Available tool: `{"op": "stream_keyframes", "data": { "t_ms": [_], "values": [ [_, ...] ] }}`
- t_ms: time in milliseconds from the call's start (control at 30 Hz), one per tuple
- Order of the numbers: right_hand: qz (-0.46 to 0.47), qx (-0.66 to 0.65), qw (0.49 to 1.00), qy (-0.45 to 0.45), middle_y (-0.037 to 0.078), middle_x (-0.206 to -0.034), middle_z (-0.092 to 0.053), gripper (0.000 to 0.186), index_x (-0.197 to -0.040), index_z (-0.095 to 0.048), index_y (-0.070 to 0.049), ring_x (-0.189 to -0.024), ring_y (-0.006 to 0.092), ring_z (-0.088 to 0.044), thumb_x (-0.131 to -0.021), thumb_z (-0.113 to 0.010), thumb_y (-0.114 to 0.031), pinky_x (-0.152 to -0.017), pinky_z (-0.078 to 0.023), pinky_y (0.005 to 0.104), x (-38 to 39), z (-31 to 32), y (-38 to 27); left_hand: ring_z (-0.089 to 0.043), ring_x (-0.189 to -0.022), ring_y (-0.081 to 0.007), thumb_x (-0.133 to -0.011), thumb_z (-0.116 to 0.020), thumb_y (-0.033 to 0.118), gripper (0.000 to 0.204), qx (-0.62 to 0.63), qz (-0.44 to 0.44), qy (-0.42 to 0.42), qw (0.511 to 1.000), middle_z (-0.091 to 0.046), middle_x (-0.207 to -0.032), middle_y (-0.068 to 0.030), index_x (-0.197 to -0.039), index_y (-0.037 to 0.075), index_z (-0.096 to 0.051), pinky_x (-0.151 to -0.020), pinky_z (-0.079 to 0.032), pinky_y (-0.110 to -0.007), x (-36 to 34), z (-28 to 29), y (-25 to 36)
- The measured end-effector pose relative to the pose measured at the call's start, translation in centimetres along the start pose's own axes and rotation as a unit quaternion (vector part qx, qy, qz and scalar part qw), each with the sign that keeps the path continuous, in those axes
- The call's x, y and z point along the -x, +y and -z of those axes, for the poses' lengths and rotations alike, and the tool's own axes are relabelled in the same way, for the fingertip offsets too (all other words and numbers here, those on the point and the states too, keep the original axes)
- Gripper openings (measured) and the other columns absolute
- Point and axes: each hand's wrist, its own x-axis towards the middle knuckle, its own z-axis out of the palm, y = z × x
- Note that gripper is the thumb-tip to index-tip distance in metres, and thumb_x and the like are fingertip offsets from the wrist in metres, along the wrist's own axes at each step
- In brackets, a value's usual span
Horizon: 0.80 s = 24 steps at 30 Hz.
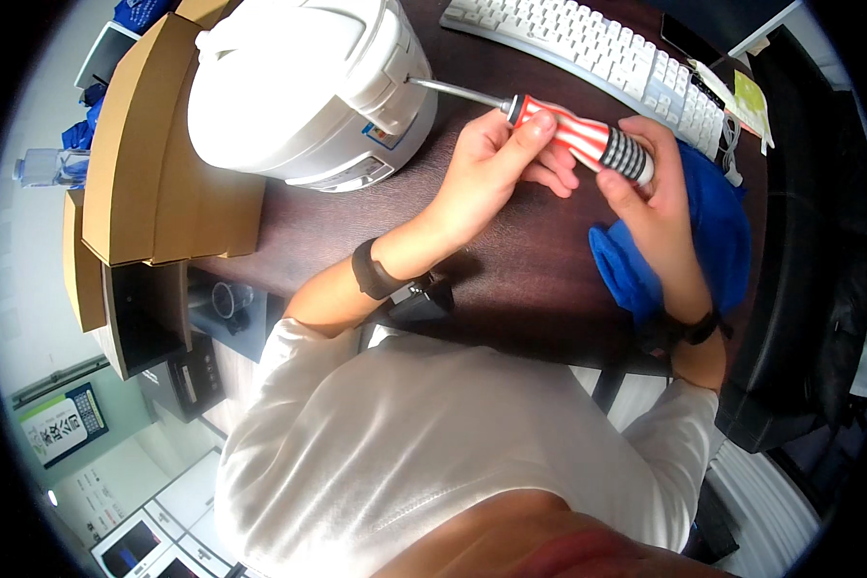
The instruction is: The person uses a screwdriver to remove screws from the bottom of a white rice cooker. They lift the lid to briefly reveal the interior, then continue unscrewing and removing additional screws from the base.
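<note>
A screwdriver (pixel 583 131) with a red-and-white striped handle and a black ribbed end lies across both hands. Its metal shaft points left, and the tip meets the side of a white rice cooker (pixel 279 91), by a small dark hole under the lid's front. My left hand (pixel 506 159) is closed round the front of the handle, thumb on top. Gripping the ribbed rear end is my right hand (pixel 657 183), fingers over the far side. The cooker stands upright with its lid down. A blue cloth (pixel 718 226) lies beneath my right wrist.
A white keyboard (pixel 597 53) runs along the far side of the dark wooden table (pixel 520 260). Cardboard boxes (pixel 154 144) stand left of the cooker. A black chair (pixel 800 289) is at the right, and a clear bottle (pixel 53 168) sits far left.
</note>
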Motion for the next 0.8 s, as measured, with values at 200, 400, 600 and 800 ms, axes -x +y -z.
{"op": "stream_keyframes", "data": {
  "t_ms": [200,400,600,800],
  "values": [
    [-0.189,-0.142,0.971,-0.044,0.005,-0.095,-0.051,0.034,-0.117,-0.045,-0.002,-0.072,0.0041,-0.05,-0.094,-0.05,-0.025,-0.053,-0.038,0.0158,0.0,1.0,-0.7,-0.064,-0.072,-0.0222,-0.096,-0.042,0.04,0.051,-0.023,0.005,-0.031,0.999,-0.064,-0.089,-0.0176,-0.111,-0.008,-0.05,-0.067,-0.054,-0.032,0.1,0.6,-0.6],
    [-0.248,-0.141,0.957,-0.06,0.003,-0.092,-0.054,0.03,-0.109,-0.051,-0.001,-0.075,0.0031,-0.05,-0.09,-0.057,-0.023,-0.057,-0.039,0.0155,-0.2,2.1,0.1,-0.064,-0.075,-0.0226,-0.097,-0.041,0.036,0.047,-0.007,-0.02,-0.01,1.0,-0.063,-0.089,-0.0169,-0.114,-0.007,-0.049,-0.069,-0.054,-0.034,-0.1,0.1,-0.5],
    [-0.033,-0.04,0.999,-0.016,0.008,-0.104,-0.051,0.038,-0.117,-0.046,-0.002,-0.077,0.0083,-0.052,-0.09,-0.058,-0.025,-0.061,-0.043,0.0191,0.1,0.7,0.2,-0.064,-0.076,-0.0229,-0.097,-0.041,0.035,0.046,-0.003,-0.012,-0.029,0.999,-0.062,-0.085,-0.0147,-0.117,-0.006,-0.048,-0.07,-0.054,-0.034,0.0,0.6,-0.2],
    [-0.243,-0.242,0.937,-0.06,0.006,-0.065,-0.053,0.052,-0.109,-0.05,0.0,-0.046,0.0092,-0.048,-0.097,-0.033,-0.047,-0.042,-0.037,0.02,-0.2,1.8,0.7,-0.064,-0.076,-0.0224,-0.097,-0.042,0.035,0.046,0.001,-0.025,-0.024,0.999,-0.062,-0.086,-0.0151,-0.117,-0.006,-0.048,-0.07,-0.054,-0.034,0.0,0.4,-0.6]
  ]
}}
